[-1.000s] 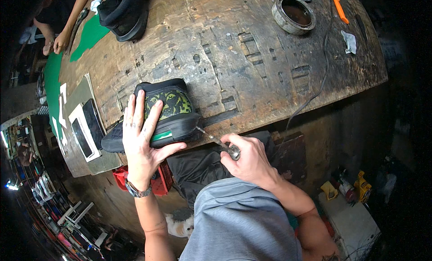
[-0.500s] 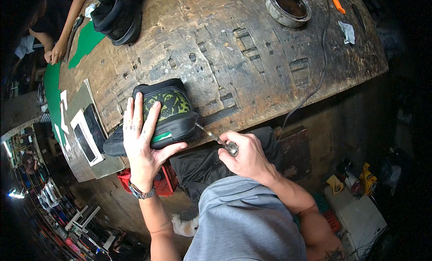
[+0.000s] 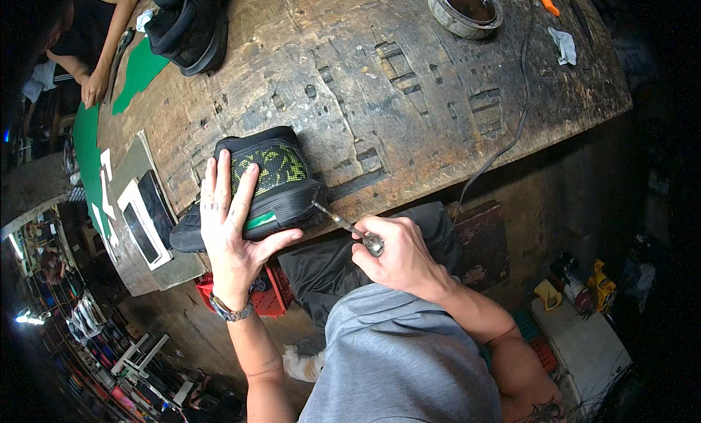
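Observation:
A black shoe with yellow-green patterning lies on its side near the table's front edge, its thick dark sole facing me. On the sole's side shows a green patch. My left hand lies spread over the shoe, pressing it to the table, fingers apart, thumb out along the sole. My right hand is closed round the handle of an awl, just off the table edge. Its thin metal shaft points to the left, and the tip meets the sole at the heel end; how deep it goes cannot be seen.
Another black shoe stands at the back left, near a green sheet and a co-worker's hand. A phone lies left of my shoe. Farther right are a round tin, a cable and crumpled white paper.
The awl's tip has shifted slightly left against the sole, my right hand moving with it. My left hand keeps its place on the shoe. The co-worker's hands have moved a little.

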`<state>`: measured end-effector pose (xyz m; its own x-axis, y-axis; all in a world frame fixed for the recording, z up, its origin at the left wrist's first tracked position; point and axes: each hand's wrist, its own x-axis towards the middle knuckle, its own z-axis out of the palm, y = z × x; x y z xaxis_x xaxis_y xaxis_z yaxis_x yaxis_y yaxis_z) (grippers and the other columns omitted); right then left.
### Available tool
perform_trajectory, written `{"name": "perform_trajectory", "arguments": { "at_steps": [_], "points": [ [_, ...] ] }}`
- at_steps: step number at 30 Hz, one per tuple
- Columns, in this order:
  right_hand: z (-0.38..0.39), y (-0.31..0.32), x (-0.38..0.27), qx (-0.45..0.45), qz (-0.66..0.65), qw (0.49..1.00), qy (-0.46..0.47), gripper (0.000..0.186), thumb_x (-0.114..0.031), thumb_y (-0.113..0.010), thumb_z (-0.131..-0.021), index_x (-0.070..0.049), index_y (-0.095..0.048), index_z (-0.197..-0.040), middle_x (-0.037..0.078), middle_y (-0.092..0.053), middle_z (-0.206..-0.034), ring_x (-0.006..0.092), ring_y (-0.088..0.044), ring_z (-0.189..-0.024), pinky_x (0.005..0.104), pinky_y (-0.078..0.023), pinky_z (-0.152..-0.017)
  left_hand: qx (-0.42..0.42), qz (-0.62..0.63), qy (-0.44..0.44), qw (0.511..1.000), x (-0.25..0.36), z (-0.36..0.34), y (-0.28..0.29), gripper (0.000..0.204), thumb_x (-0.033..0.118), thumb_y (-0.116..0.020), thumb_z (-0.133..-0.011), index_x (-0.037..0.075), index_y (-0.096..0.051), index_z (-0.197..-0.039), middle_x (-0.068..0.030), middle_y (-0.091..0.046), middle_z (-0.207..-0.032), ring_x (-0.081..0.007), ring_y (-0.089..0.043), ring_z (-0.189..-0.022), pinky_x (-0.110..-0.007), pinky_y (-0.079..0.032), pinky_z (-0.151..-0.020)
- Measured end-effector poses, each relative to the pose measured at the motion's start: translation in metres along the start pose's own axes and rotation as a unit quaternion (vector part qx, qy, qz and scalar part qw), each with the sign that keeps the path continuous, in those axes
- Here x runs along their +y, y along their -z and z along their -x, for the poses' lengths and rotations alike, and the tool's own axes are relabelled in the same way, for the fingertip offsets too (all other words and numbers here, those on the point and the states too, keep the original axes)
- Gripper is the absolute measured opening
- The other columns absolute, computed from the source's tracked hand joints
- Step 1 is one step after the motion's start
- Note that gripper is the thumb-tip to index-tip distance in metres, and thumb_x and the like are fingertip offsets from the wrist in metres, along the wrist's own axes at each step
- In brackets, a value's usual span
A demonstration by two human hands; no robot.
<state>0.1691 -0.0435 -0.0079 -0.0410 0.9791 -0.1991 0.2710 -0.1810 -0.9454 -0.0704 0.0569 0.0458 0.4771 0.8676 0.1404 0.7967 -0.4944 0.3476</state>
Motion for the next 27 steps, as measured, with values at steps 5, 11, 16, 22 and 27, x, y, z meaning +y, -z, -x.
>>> {"name": "perform_trajectory", "arguments": {
  "at_steps": [5, 11, 16, 22, 27],
  "points": [
    [-0.0007, 0.0012, -0.0021, -0.009, 0.008, 1.0, -0.003, 0.019, -0.015, -0.072, -0.08, 0.001, -0.069, -0.088, 0.023, -0.069, -0.075, 0.0427, -0.069, -0.066, 0.0471, -0.054, -0.061, 0.002, -0.001, -0.002, 1.0, 0.0006, 0.0001, -0.0004, 0.1, 0.054, -0.091, -0.062, 0.014, -0.058, -0.147, -0.0223, -0.038, -0.163, -0.046, -0.035, -0.15, -0.057, -0.031, -0.122],
    [-0.0001, 0.0026, -0.0055, -0.014, 0.001, 1.0, -0.005, 0.019, -0.015, -0.072, -0.081, 0.002, -0.068, -0.087, 0.023, -0.07, -0.076, 0.043, -0.069, -0.067, 0.0473, -0.054, -0.061, 0.0, 0.002, -0.006, 1.0, -0.0005, -0.0005, 0.0005, 0.1, 0.054, -0.091, -0.062, 0.013, -0.059, -0.147, -0.0223, -0.038, -0.163, -0.0459, -0.035, -0.15, -0.057, -0.031, -0.121],
    [0.0021, 0.0006, -0.0037, -0.031, 0.0, 0.999, -0.013, 0.019, -0.015, -0.072, -0.081, 0.001, -0.069, -0.089, 0.024, -0.07, -0.079, 0.0433, -0.07, -0.069, 0.0473, -0.055, -0.063, 0.003, -0.009, -0.01, 1.0, 0.0007, 0.0002, -0.0014, 0.1, 0.054, -0.091, -0.061, 0.013, -0.059, -0.147, -0.0218, -0.039, -0.163, -0.0456, -0.035, -0.15, -0.057, -0.031, -0.121],
    [-0.0019, -0.0012, -0.0004, -0.011, 0.003, 1.0, -0.011, 0.018, -0.016, -0.072, -0.081, 0.0, -0.068, -0.088, 0.023, -0.069, -0.075, 0.0431, -0.07, -0.069, 0.0469, -0.055, -0.063, 0.004, -0.013, -0.006, 1.0, 0.001, 0.0008, -0.0013, 0.1, 0.054, -0.091, -0.061, 0.013, -0.06, -0.146, -0.0217, -0.039, -0.163, -0.0454, -0.035, -0.15, -0.056, -0.031, -0.121],
    [0.0032, -0.0016, -0.0048, -0.033, -0.016, 0.999, -0.029, 0.018, -0.016, -0.073, -0.08, 0.0, -0.068, -0.087, 0.023, -0.069, -0.073, 0.0434, -0.07, -0.069, 0.0474, -0.054, -0.063, 0.004, 0.002, -0.003, 1.0, 0.0001, 0.0002, -0.0013, 0.099, 0.054, -0.09, -0.061, 0.013, -0.06, -0.146, -0.0218, -0.039, -0.163, -0.0453, -0.035, -0.15, -0.056, -0.031, -0.121]
  ]
}}
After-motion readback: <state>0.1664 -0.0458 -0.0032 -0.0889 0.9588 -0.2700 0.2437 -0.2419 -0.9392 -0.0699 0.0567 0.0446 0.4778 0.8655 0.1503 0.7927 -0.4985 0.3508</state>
